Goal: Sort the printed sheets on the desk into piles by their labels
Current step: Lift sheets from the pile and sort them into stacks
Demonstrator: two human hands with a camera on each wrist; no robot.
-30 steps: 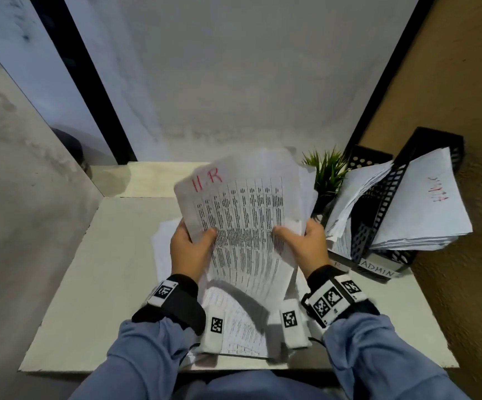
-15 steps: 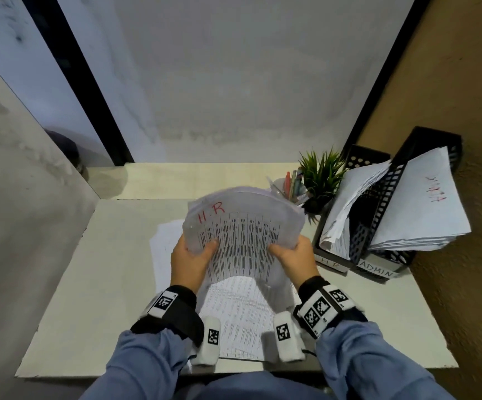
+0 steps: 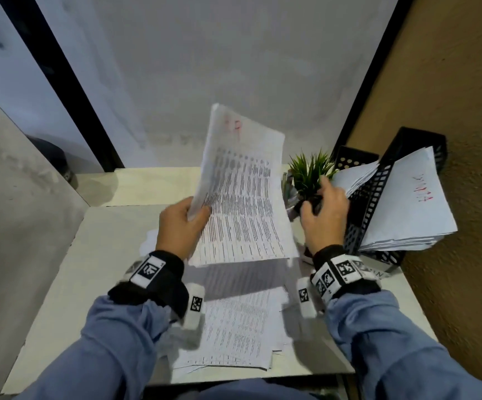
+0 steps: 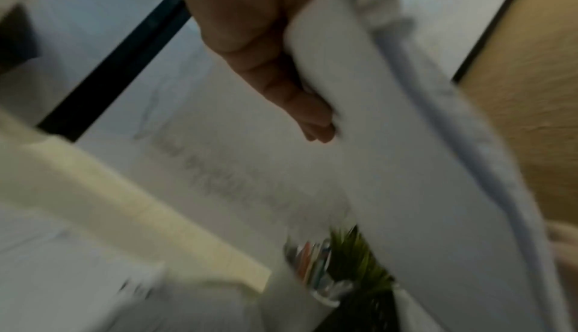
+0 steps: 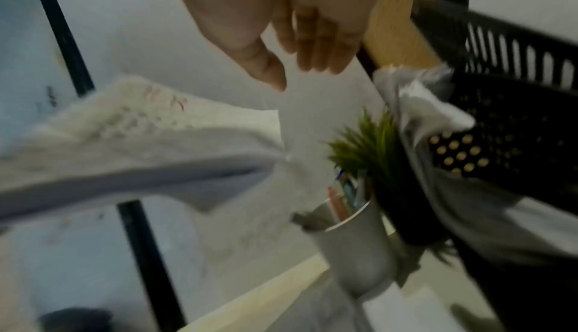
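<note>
Loose printed sheets point(image 3: 234, 330) seen on desk point(image 3: 60, 272) below both wrists. HR-marked sheaf point(image 3: 242, 197) pinched in left hand point(image 3: 180, 229). Right hand point(image 3: 324, 217), fingers loosely curled, empty, raised before potted plant point(image 3: 310, 171), beside black file tray point(image 3: 378, 197).

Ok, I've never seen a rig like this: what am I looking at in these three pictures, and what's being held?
No machine: a person with a camera on the head and one on each wrist. The head view looks down at a desk. The left hand holds a sheaf of printed sheets marked in red, lifted off the desk. The right hand holds nothing, near a plant and black trays of paper. More sheets lie on the desk. Both wrist views look along the fingers and are blurred.
</note>
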